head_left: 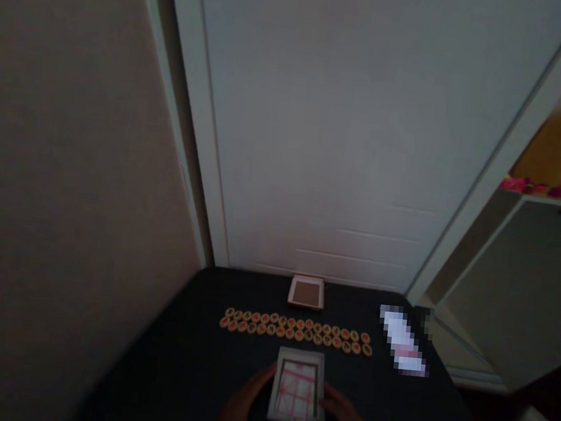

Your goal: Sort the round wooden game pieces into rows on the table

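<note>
A shallow light-coloured box (300, 353) is between my two hands at the near side of the dark table. Inside it lies white paper or cloth with pink-red grid lines (295, 390). My left hand (246, 407) grips the box's left side, thumb at the near corner. On the right side, my right hand (345, 419) holds it with the fingers along the edge. Just beyond the box, several round wooden game pieces (299, 335) with red or dark markings, resembling Chinese chess pieces, lie in two long rows.
A second shallow tray, perhaps a lid (308, 278), rests at the table's back near the white door (327, 123). On the right of the black table (164, 357) is a blurred-out bright object (402, 342). A wall (66, 185) rises on the left; shelving stands at right.
</note>
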A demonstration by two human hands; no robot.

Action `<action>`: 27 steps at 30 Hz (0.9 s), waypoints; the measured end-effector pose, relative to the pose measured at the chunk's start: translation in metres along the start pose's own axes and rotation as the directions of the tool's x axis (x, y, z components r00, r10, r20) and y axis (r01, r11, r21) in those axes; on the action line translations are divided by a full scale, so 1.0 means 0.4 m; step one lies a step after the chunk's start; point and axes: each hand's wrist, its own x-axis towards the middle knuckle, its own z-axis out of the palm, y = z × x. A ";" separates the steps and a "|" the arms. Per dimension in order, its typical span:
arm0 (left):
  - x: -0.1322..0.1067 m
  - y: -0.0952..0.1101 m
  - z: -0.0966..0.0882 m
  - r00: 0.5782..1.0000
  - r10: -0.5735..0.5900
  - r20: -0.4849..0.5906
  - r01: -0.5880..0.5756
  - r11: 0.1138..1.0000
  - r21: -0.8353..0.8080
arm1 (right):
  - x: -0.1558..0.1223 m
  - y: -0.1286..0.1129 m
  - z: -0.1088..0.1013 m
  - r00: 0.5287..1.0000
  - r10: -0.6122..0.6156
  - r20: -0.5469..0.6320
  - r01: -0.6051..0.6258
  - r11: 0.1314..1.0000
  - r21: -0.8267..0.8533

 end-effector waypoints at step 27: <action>0.102 0.045 0.144 0.935 -0.353 0.028 0.220 0.517 -0.827 | 0.064 -0.097 0.085 0.816 0.567 0.112 -0.518 0.630 0.578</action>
